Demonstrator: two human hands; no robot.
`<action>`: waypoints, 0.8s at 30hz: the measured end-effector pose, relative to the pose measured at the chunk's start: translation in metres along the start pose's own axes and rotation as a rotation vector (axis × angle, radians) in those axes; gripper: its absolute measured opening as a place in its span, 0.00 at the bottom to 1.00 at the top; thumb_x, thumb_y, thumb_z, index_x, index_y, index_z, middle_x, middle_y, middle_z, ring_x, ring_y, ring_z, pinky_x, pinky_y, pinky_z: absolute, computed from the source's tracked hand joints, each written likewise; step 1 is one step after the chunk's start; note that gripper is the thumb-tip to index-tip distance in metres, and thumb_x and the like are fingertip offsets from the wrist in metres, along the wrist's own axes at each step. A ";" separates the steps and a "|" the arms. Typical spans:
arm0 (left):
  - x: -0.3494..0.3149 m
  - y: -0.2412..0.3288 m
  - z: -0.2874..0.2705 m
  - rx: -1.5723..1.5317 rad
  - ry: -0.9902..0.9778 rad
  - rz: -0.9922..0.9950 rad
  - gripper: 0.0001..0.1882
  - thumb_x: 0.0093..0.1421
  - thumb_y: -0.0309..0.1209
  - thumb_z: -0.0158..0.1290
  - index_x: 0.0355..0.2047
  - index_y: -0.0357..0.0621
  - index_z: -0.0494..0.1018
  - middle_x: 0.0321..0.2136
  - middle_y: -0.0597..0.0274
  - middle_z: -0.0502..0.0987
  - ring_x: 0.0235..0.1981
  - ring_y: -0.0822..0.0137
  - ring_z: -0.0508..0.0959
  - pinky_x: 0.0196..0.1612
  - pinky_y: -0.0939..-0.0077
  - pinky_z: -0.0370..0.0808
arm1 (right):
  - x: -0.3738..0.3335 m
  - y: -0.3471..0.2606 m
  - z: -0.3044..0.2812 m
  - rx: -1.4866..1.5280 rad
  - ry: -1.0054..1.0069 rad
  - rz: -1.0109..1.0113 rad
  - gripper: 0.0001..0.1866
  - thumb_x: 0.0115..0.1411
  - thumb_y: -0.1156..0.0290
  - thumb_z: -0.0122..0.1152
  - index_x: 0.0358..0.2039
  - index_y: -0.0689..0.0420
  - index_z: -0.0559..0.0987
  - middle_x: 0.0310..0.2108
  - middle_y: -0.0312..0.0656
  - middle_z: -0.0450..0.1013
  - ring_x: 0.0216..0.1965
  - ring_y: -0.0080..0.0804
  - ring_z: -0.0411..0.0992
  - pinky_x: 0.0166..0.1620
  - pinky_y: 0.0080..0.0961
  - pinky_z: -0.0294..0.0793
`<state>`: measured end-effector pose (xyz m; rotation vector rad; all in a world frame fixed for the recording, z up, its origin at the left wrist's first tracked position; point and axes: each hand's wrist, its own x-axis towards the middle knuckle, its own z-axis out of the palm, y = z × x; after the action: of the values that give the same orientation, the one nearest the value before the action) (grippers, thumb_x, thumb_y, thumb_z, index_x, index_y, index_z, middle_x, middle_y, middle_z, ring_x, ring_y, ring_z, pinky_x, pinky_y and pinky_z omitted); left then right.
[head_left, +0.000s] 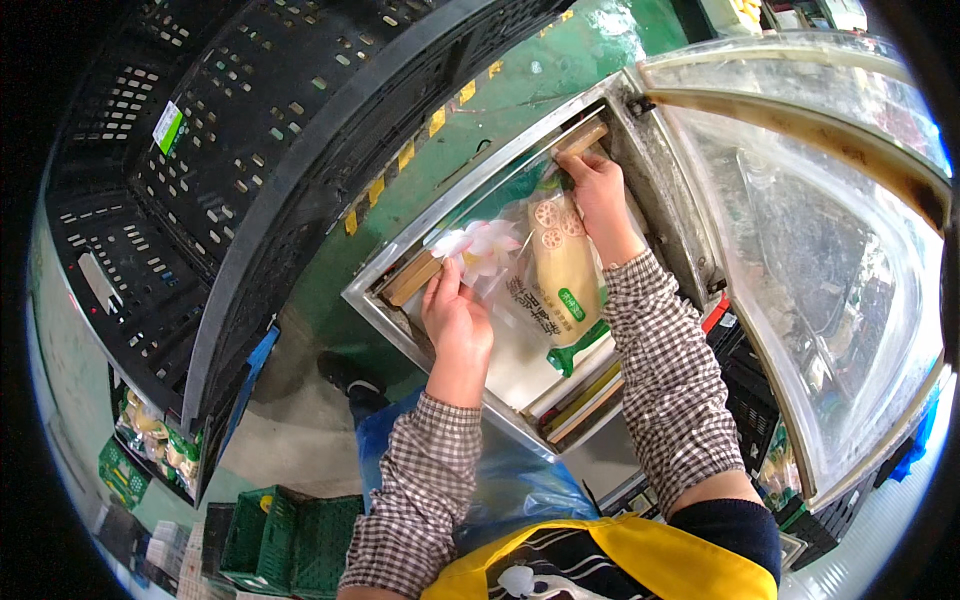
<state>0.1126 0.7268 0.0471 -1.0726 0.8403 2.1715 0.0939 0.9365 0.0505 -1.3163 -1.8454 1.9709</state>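
Observation:
A clear plastic bag (560, 275) printed with a lotus root, a pale pink flower and a green patch lies over the open chamber of a metal vacuum sealer (660, 165). Whether the root is all print or partly real contents, I cannot tell. My left hand (458, 322) pinches the bag's left corner beside the flower, close to a brown bar (413, 278). At the far corner my right hand (602, 200) grips the bag's edge, its fingertips against the other end of the brown bar. Checked sleeves cover both forearms.
The sealer's clear domed lid (830, 270) stands raised on the right. Large black perforated crates (270, 200) rise on the left. Green crates (262, 540) sit at the lower left. Yellow-black tape (405, 155) marks the green floor. Boards (585, 405) lie along the chamber's near side.

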 end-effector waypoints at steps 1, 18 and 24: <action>0.001 -0.001 0.001 0.000 -0.001 -0.003 0.16 0.63 0.33 0.41 0.49 0.41 0.64 0.45 0.56 0.70 0.45 0.59 0.72 0.45 0.61 0.74 | 0.003 0.001 -0.001 -0.206 0.051 -0.051 0.10 0.53 0.70 0.57 0.26 0.66 0.77 0.23 0.38 0.73 0.22 0.22 0.69 0.26 0.19 0.67; -0.009 0.002 0.006 0.025 0.061 0.065 0.12 0.60 0.33 0.48 0.41 0.41 0.69 0.39 0.62 0.72 0.38 0.66 0.74 0.40 0.69 0.74 | -0.039 -0.015 0.013 -0.915 -0.223 -0.907 0.10 0.48 0.70 0.58 0.33 0.56 0.78 0.39 0.39 0.71 0.41 0.36 0.70 0.46 0.30 0.69; -0.003 0.003 -0.003 0.105 0.062 0.076 0.11 0.59 0.32 0.49 0.38 0.38 0.69 0.36 0.61 0.73 0.34 0.69 0.75 0.38 0.74 0.74 | -0.051 -0.020 0.016 -1.189 -0.241 -1.038 0.12 0.51 0.68 0.56 0.36 0.55 0.78 0.40 0.39 0.71 0.42 0.37 0.69 0.48 0.29 0.68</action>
<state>0.1137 0.7221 0.0488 -1.0767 1.0268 2.1394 0.1056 0.8975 0.0903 0.0428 -3.0020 0.4415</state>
